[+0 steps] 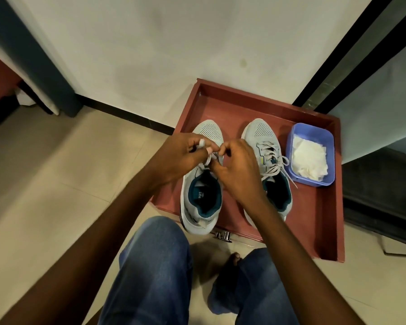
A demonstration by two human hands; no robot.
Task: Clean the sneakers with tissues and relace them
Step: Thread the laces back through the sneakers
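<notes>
Two light grey sneakers with teal lining stand side by side in a red-brown tray (314, 221), toes pointing away from me. Over the left sneaker (201, 202), my left hand (181, 158) and my right hand (239, 170) each pinch part of its grey lace (209, 158), which runs between the fingers just above the tongue. The right sneaker (271, 160) is laced, with its bow and loose ends lying toward the right. A blue plastic tub (328, 141) holding crumpled white tissues (311, 158) sits in the tray to the right of the shoes.
The tray lies on a beige tiled floor (56, 184) against a white wall (174, 43). My knees in blue jeans (155, 266) and a bare foot (233, 258) are just in front of the tray. A metal handle (222, 235) sticks out at its near edge. A dark door frame (352, 55) rises at the right.
</notes>
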